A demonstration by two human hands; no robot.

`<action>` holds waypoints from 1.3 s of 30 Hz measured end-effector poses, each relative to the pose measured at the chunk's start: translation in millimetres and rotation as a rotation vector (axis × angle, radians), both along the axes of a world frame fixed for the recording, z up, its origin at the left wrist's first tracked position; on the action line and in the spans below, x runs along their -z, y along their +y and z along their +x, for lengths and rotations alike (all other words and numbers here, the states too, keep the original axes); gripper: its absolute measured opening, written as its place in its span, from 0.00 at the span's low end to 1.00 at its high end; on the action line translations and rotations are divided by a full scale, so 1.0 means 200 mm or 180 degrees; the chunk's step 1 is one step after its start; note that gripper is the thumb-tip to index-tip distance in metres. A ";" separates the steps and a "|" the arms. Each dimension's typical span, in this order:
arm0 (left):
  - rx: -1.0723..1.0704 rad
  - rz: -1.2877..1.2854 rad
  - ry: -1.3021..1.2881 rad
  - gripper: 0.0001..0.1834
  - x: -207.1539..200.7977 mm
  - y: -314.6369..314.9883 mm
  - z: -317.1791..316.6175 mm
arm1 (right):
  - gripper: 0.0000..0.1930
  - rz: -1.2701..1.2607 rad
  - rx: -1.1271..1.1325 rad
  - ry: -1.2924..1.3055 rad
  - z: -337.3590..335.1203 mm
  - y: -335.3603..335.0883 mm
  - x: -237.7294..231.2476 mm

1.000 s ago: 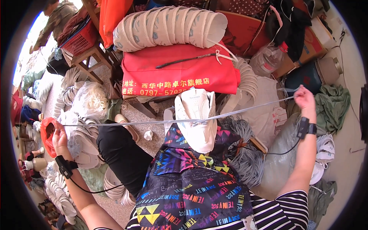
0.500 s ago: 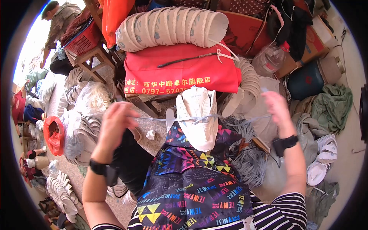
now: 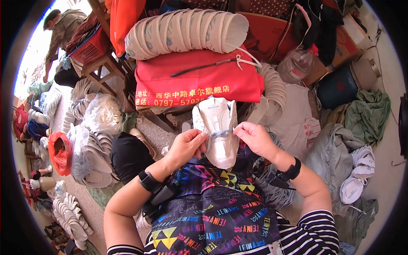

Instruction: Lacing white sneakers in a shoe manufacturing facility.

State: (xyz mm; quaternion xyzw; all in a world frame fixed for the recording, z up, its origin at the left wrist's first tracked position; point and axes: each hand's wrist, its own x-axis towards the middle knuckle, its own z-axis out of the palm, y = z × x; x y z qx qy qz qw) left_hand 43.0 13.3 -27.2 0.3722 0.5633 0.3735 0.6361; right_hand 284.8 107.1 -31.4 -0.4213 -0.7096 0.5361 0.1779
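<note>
On my lap, over a dark patterned apron (image 3: 212,212), lies a white shoe upper (image 3: 223,157) with its toe toward me. A grey shoelace (image 3: 222,133) crosses its front in a loose band. At the upper's left edge my left hand (image 3: 185,148) is closed, thumb and fingers pinching the lace. My right hand (image 3: 256,138) pinches the lace at the right edge, close to the eyelets. The lace ends are mostly hidden by my fingers.
Ahead stands a low table with a red cloth (image 3: 195,80), a thin dark rod (image 3: 204,67) and a nested row of shoe uppers (image 3: 187,34). Grey laces (image 3: 274,187) hang at my right. Bagged uppers (image 3: 100,123) lie left; a person (image 3: 63,29) bends at far left.
Both hands have come inward from wide apart to the shoe upper's sides. The lace, stretched out to each side before, now lies bunched across the upper's front.
</note>
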 end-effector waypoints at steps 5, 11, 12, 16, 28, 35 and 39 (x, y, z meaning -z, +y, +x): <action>0.0024 -0.0069 0.0524 0.17 0.00 -0.01 0.00 | 0.11 -0.0004 0.0027 -0.0356 -0.01 -0.01 -0.06; -0.0029 -0.0177 0.0363 0.15 0.00 -0.02 0.02 | 0.08 0.0325 0.0321 0.0525 -0.03 0.01 -0.04; -0.0033 -0.0182 0.0362 0.15 0.00 -0.02 0.01 | 0.08 0.0306 0.0221 0.0476 -0.03 0.01 -0.04; -0.0089 -0.0208 0.0291 0.16 -0.03 0.01 0.03 | 0.09 0.0121 0.0163 0.0307 -0.04 0.00 -0.06; 0.0013 0.0976 0.1692 0.14 0.04 0.03 0.04 | 0.09 0.0233 -0.0196 -0.0435 -0.05 0.07 -0.04; 0.0248 0.2061 0.2784 0.11 -0.02 0.04 0.07 | 0.09 0.2460 -0.0673 -0.1035 -0.15 0.03 -0.16; 0.0242 0.1102 0.2310 0.11 -0.01 0.05 0.06 | 0.08 0.2957 -0.1310 -0.1742 -0.14 0.04 -0.24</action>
